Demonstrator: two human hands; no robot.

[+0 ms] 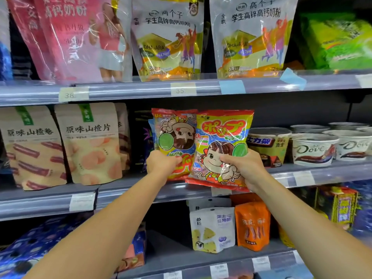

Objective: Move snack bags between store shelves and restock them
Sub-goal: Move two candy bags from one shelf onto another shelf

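Holding one candy bag each: left hand (161, 161) grips the upside-down candy bag (174, 137), right hand (244, 168) grips the upright candy bag (223, 146), both at the middle shelf (181, 190) in the gap beside the Dove cups (314, 149). Looks mid-restock to me, neither bag set down yet, so placing and letting go is still left.

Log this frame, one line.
left hand: grips inverted candy bag | right hand: grips upright candy bag | location: middle shelf front | bags: overlapping

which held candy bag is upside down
The candy bag in the left hand: its cartoon face is inverted; the other bag, in the right hand, is upright.
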